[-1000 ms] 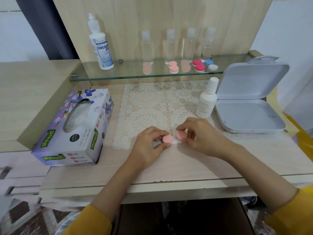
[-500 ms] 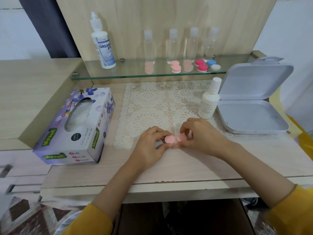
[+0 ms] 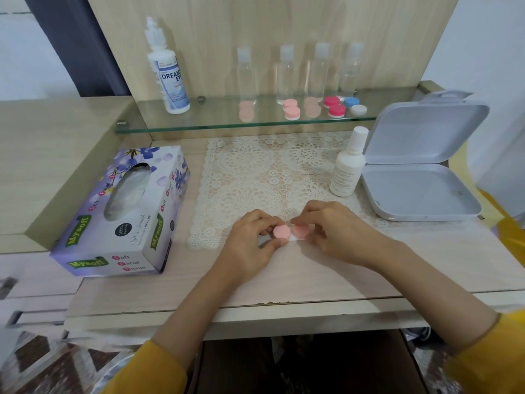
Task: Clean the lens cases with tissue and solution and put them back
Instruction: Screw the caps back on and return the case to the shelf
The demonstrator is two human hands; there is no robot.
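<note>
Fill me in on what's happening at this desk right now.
A person is working on a pink lens case at the front edge of the lace mat. The left hand grips its left cap while the right hand pinches the right cap. A tissue box sits to the left; a small white bottle and an open grey box sit to the right. More lens cases wait on the glass shelf.
</note>
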